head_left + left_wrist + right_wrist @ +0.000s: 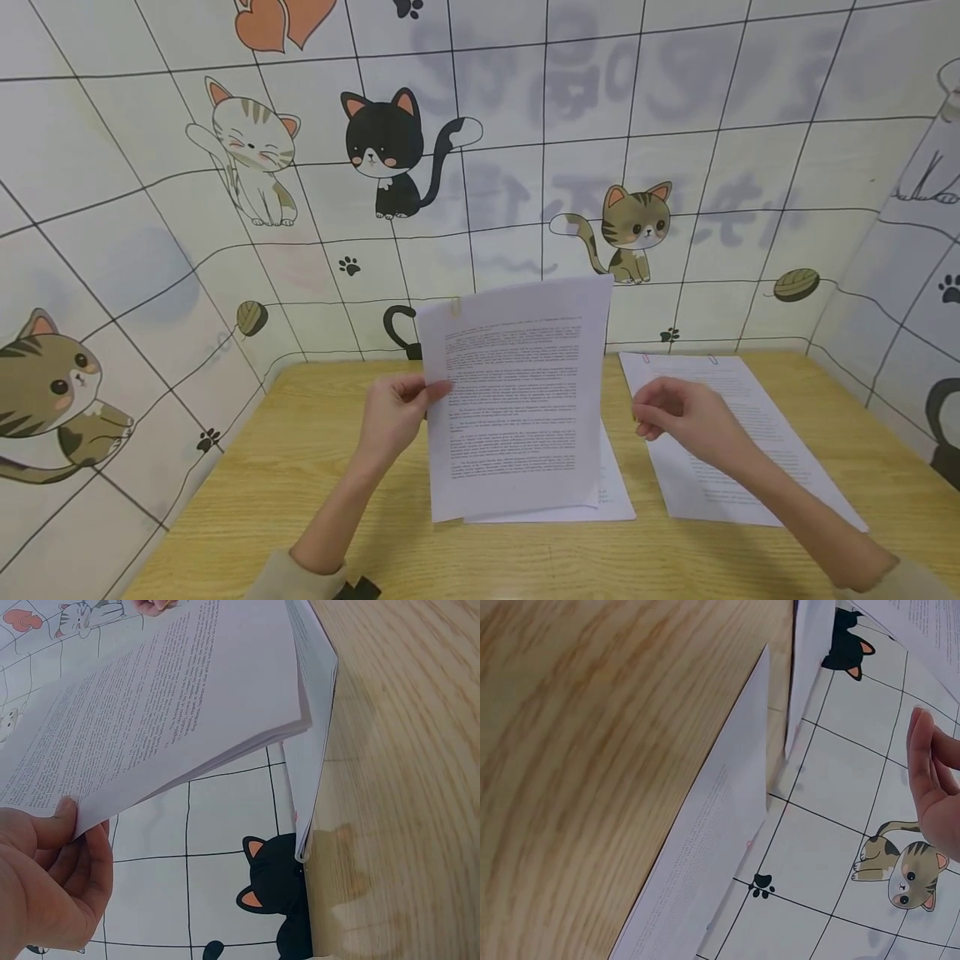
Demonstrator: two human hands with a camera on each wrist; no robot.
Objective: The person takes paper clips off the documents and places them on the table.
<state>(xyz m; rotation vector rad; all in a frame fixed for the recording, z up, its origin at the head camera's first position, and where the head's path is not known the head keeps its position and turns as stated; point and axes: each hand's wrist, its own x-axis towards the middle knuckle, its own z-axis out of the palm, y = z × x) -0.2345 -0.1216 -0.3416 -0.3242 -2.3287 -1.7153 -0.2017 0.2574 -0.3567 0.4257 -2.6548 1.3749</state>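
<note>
My left hand [396, 417] pinches the left edge of a stack of printed sheets [517, 400] between thumb and fingers. The stack stands raised and tilted above the table, with a yellow paper clip [455, 307] at its top left. Right of the stack, my right hand [686, 417] is in the air, thumb and fingertips together on a small yellowish thing, apparently another paper clip; the fingers hide most of it. In the left wrist view, the left thumb [67, 814] presses on the printed face. The right wrist view shows the right hand [937, 787] apart from the papers.
More white sheets [617, 492] lie on the wooden table [300, 483] behind the raised stack. To the right lies another printed stack [750, 450] with a red clip [647, 359] and a bluish clip [713, 360] along its top edge. A cat-patterned covering [510, 225] rises behind the table.
</note>
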